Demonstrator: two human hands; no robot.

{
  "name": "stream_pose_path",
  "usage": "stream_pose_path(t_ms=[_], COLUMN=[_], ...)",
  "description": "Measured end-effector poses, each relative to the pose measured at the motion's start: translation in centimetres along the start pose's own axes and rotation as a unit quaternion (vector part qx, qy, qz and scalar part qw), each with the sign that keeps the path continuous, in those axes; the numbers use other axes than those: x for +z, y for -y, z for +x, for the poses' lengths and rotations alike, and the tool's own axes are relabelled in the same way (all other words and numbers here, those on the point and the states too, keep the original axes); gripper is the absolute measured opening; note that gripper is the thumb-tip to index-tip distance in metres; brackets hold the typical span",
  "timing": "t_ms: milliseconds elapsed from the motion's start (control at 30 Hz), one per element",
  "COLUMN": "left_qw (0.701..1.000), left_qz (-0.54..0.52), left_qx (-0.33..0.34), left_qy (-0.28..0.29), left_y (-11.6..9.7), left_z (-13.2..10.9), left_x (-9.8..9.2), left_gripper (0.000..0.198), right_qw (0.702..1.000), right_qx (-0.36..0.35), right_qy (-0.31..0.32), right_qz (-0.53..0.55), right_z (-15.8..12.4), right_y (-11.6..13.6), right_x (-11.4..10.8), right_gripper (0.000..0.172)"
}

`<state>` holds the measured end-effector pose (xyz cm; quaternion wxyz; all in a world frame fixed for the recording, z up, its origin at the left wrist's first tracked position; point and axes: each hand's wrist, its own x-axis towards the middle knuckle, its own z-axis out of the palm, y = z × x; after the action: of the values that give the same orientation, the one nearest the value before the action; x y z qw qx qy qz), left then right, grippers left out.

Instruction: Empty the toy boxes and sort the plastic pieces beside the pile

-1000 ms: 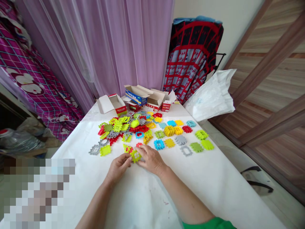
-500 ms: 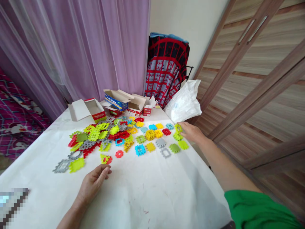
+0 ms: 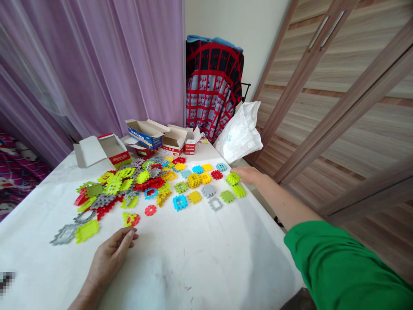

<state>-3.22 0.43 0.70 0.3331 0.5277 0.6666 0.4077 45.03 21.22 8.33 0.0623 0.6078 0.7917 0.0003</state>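
My right hand (image 3: 248, 175) reaches to the table's right edge, its fingertips at the far side of a lime-green toothed building piece (image 3: 232, 178). That piece lies flat, seemingly on top of another; the fingertips are partly hidden behind it. My left hand (image 3: 111, 249) rests on the cloth with fingers curled and thumb against them, and nothing shows in it. Just beyond it lies a lime-green piece with a red disc (image 3: 131, 219). Toothed pieces spread in loose rows between the hands, among them a grey frame (image 3: 215, 204) and a blue piece (image 3: 180, 203).
A mixed heap of toothed pieces (image 3: 112, 187) covers the table's left part. Behind it stand open cardboard boxes (image 3: 145, 135). A white plastic bag (image 3: 240, 133) leans at the far right corner. Wooden wardrobe doors (image 3: 322, 107) rise to the right.
The lime-green piece in my right hand has gone from tilted up to flat on the pile beneath it. My left hand stays on the cloth. The view has shifted somewhat to the right.
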Motion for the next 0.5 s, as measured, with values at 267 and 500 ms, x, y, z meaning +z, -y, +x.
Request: stream_pose_path(t_ms=[267,500], left_qw=[1.000,1.000], left_qz=[-0.009,-0.006], left_qx=[-0.003,-0.003], left_qy=[-0.001,-0.002], left_y=[-0.81,-0.50], left_z=[-0.14,-0.01], left_x=[0.06,0.03], left_gripper=[0.067,0.067], right_qw=[0.997,0.997], right_qx=[-0.011,0.004], right_qy=[0.046,0.059], right_qz=[-0.057,-0.041], right_z=[0.19,0.59], right_y=[0.00,0.21], right_x=[-0.03,0.79], right_gripper=[0.055,0.067])
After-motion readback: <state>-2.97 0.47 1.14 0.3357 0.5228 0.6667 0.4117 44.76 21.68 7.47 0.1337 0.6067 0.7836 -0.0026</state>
